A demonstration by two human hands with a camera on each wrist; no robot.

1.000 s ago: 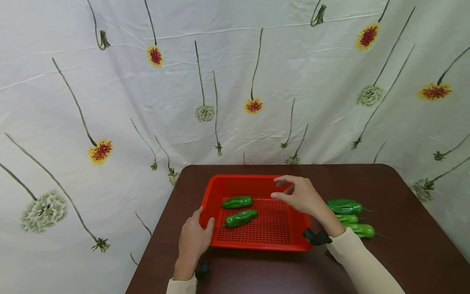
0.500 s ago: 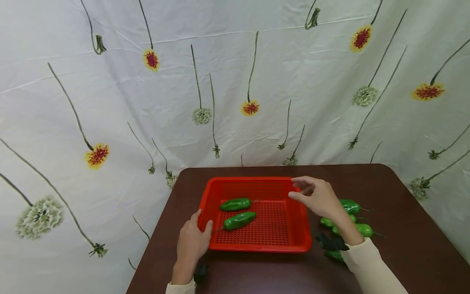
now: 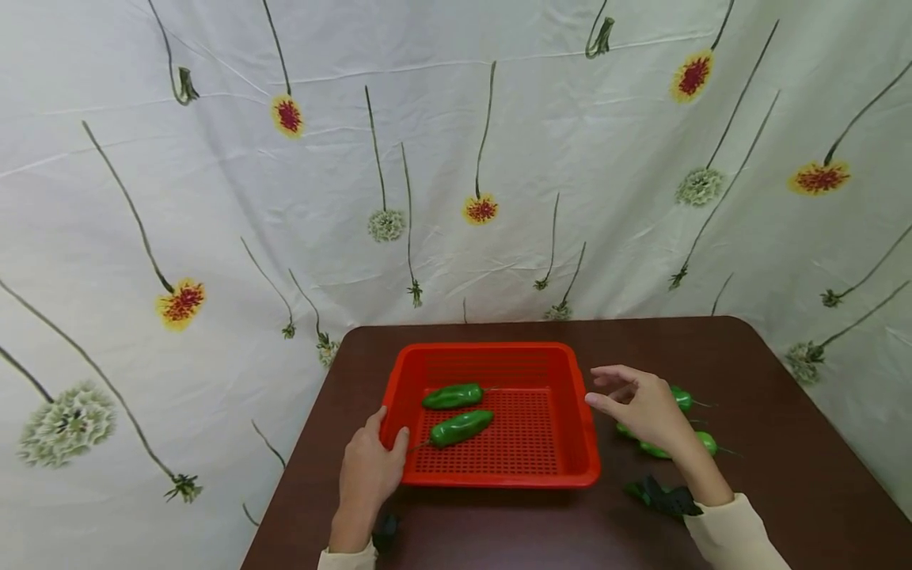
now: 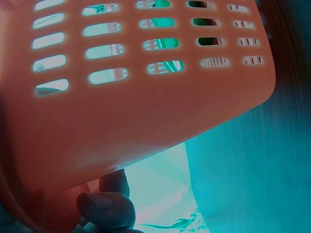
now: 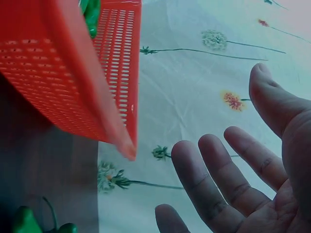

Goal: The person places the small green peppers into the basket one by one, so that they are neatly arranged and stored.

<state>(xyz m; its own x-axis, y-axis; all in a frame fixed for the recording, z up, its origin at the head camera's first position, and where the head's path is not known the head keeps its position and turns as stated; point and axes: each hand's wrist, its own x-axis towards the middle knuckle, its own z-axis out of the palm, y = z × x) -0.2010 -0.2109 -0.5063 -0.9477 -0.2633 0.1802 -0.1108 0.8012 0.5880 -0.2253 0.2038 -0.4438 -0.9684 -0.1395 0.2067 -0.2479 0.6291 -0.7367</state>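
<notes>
A red plastic basket (image 3: 580, 431) with slotted walls stands on the table. Two green peppers lie inside it, a rear pepper (image 3: 453, 397) and a front pepper (image 3: 461, 427). My left hand (image 3: 369, 467) grips the basket's left rim; the left wrist view shows fingertips (image 4: 106, 208) at the rim. Just right of the basket, my right hand (image 3: 644, 408) hangs in the air, fingers spread and holding nothing, as the right wrist view confirms. Below and behind it lie more green peppers (image 3: 705, 442), partly hidden by the hand and forearm.
The dark brown table (image 3: 769, 475) ends at a rounded far edge. Behind it hangs a pale cloth (image 3: 442, 158) printed with flowers. Another green pepper (image 3: 634, 491) lies near the right wrist, mostly covered by a black strap (image 3: 670, 499).
My right hand has moved from over the basket's right side out past its right rim, toward the peppers on the table. My left hand stays on the left rim.
</notes>
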